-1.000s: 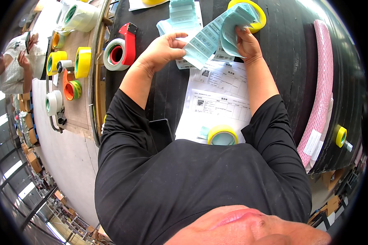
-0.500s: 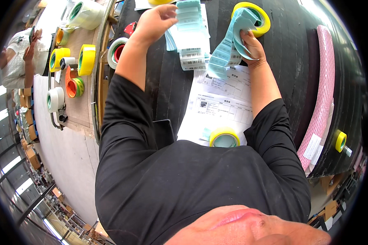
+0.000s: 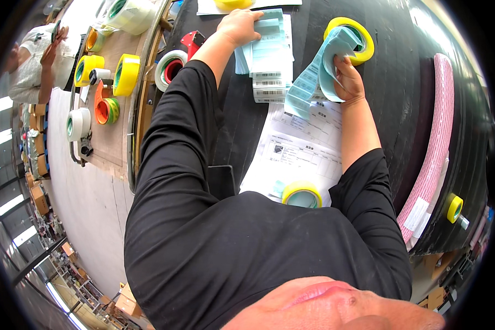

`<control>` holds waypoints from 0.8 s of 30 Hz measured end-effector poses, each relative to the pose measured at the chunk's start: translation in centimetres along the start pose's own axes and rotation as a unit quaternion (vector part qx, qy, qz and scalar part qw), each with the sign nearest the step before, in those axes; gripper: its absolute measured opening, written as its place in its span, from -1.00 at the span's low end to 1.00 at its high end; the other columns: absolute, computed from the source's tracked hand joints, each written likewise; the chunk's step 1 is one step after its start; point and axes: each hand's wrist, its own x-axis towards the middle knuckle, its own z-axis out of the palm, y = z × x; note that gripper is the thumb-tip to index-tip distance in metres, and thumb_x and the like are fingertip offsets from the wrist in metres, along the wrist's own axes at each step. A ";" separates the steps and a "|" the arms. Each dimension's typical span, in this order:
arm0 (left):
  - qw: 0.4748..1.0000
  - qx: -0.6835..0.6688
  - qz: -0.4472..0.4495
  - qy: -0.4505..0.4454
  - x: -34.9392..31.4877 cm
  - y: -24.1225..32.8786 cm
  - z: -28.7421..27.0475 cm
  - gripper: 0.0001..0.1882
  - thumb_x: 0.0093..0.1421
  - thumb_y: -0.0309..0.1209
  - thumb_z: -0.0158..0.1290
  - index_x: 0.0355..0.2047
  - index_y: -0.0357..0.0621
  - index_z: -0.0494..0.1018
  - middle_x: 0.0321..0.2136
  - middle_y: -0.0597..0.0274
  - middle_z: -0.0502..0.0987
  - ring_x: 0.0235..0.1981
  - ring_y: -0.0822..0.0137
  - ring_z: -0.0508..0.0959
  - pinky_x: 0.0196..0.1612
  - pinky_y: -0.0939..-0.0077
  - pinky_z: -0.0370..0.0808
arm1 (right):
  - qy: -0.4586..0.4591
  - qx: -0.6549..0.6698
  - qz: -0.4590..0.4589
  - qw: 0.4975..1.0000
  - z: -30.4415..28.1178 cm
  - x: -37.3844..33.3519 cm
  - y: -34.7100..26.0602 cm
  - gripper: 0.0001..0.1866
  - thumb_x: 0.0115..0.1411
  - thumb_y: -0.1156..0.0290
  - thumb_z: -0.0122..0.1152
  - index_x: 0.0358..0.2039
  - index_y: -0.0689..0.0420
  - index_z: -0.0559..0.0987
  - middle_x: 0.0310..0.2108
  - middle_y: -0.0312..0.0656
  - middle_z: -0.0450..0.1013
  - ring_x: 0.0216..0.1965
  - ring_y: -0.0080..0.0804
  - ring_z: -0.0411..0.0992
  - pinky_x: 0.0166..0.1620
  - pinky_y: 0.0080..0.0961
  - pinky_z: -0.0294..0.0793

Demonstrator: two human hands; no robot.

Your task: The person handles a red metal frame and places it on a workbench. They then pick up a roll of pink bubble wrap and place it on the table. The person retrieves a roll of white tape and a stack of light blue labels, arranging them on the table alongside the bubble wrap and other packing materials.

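Evidently, in the head view, the right hand (image 3: 349, 80) grips a curled blue label strip (image 3: 304, 92) between thumb and fingers, so its loose end hangs left over the papers (image 3: 297, 151) and clear of the far tape roll (image 3: 367, 54). The left hand (image 3: 240, 27) reaches far, fingers at the edge of a label stack (image 3: 268, 60), perhaps steadying it; whether they pinch it, I cannot tell. The near tape roll (image 3: 302, 186) sits on the papers, probably weighing them down. The black table (image 3: 393, 115) carries a long pink roll (image 3: 439, 118) on the right; left are a wooden bench (image 3: 118, 157), a concrete floor (image 3: 91, 190) and another person (image 3: 30, 69).
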 end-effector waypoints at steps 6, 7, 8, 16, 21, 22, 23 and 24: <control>0.990 -0.130 -0.057 -0.007 -0.2 0.5 -2.2 -0.43 0.03 -0.26 0.24 0.10 0.08 0.44 -0.06 0.23 0.54 0.01 0.21 0.50 0.10 0.36 0.42 | -0.010 0.010 -0.001 1.000 -0.2 0.0 -0.1 -0.69 0.29 0.51 0.07 0.05 0.09 0.46 -0.08 -0.20 0.51 -0.04 -0.32 0.50 0.11 -0.32 0.44; 0.981 -0.179 -0.069 -0.015 -0.3 0.2 -2.4 -0.44 0.02 -0.25 0.24 0.09 0.06 0.45 -0.09 0.20 0.55 -0.03 0.20 0.52 0.07 0.37 0.44 | -0.010 0.010 -0.003 1.000 -0.1 0.0 0.0 -0.69 0.29 0.52 0.07 0.04 0.09 0.46 -0.08 -0.20 0.51 -0.04 -0.31 0.50 0.11 -0.32 0.44; 0.970 -0.233 -0.062 0.009 -0.6 -0.1 -2.4 -0.48 0.02 -0.32 0.20 0.04 -0.02 0.47 -0.17 0.15 0.56 -0.11 0.19 0.55 0.00 0.38 0.46 | -0.004 0.002 -0.001 1.000 0.0 -0.1 0.0 -0.70 0.28 0.51 0.08 0.03 0.10 0.47 -0.09 -0.20 0.52 -0.05 -0.33 0.50 0.09 -0.33 0.45; 0.895 -0.443 0.040 0.035 -0.6 3.1 -5.1 -0.56 0.05 -0.51 0.06 -0.01 -0.32 0.44 -0.33 0.10 0.58 -0.29 0.32 0.58 -0.17 0.47 0.51 | -0.041 -0.053 0.027 0.997 2.0 -0.6 -0.7 -0.67 0.29 0.39 0.11 0.06 0.08 0.46 -0.05 -0.15 0.49 0.02 -0.30 0.46 0.14 -0.29 0.40; 0.823 -0.563 0.060 -0.042 -0.3 6.5 -7.1 -0.57 0.10 -0.49 0.10 0.01 -0.34 0.43 -0.29 0.13 0.57 -0.32 0.37 0.56 -0.25 0.52 0.52 | -0.135 -0.062 0.004 0.989 4.2 -0.1 -0.8 -0.68 0.30 0.43 0.10 0.06 0.15 0.44 0.00 -0.22 0.45 0.06 -0.39 0.40 0.20 -0.37 0.34; 0.811 -0.581 0.058 -0.044 0.3 6.7 -6.8 -0.56 0.11 -0.47 0.12 0.02 -0.34 0.42 -0.29 0.13 0.56 -0.32 0.36 0.56 -0.24 0.51 0.52 | -0.112 -0.079 -0.008 0.991 4.2 -0.1 -0.8 -0.68 0.30 0.44 0.10 0.06 0.14 0.44 -0.01 -0.24 0.45 0.06 -0.40 0.40 0.19 -0.38 0.34; 0.798 -0.598 0.055 -0.047 0.7 6.8 -6.4 -0.56 0.12 -0.45 0.14 0.03 -0.33 0.42 -0.28 0.13 0.56 -0.31 0.35 0.56 -0.24 0.51 0.52 | -0.088 -0.096 -0.020 0.991 4.3 -0.1 -0.7 -0.68 0.30 0.44 0.10 0.06 0.14 0.44 -0.01 -0.25 0.45 0.06 -0.42 0.40 0.19 -0.39 0.34; 0.786 -0.615 0.052 -0.049 1.1 6.8 -6.2 -0.55 0.13 -0.43 0.16 0.03 -0.33 0.41 -0.28 0.13 0.56 -0.31 0.34 0.56 -0.24 0.50 0.53 | -0.065 -0.112 -0.031 0.991 4.4 -0.1 -0.5 -0.68 0.30 0.44 0.10 0.06 0.14 0.44 -0.02 -0.26 0.45 0.06 -0.43 0.40 0.19 -0.40 0.34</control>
